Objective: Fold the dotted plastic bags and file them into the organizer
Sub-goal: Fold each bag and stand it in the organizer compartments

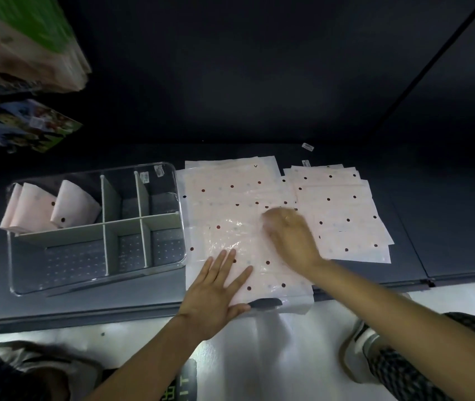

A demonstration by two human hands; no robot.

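A stack of pale pink dotted plastic bags (pixel 230 183) lies flat on the dark shelf, its near end hanging over the front edge. My left hand (pixel 216 290) presses flat on the near part of the top bag with straight fingers. My right hand (pixel 291 235), blurred by motion, rests on the middle of the same bag; its fingers cannot be made out. A second pile of dotted bags (pixel 343 209) lies to the right. The clear organizer (pixel 97 282) stands at the left, with three folded bags (pixel 53 206) upright in its far left compartment.
Grey dividers (pixel 143 221) split the organizer into several compartments. Boxes (pixel 22 47) sit on a shelf at the upper left. Two small labels (pixel 307 147) lie behind the bags. White floor and a shoe (pixel 360 348) show below the shelf edge.
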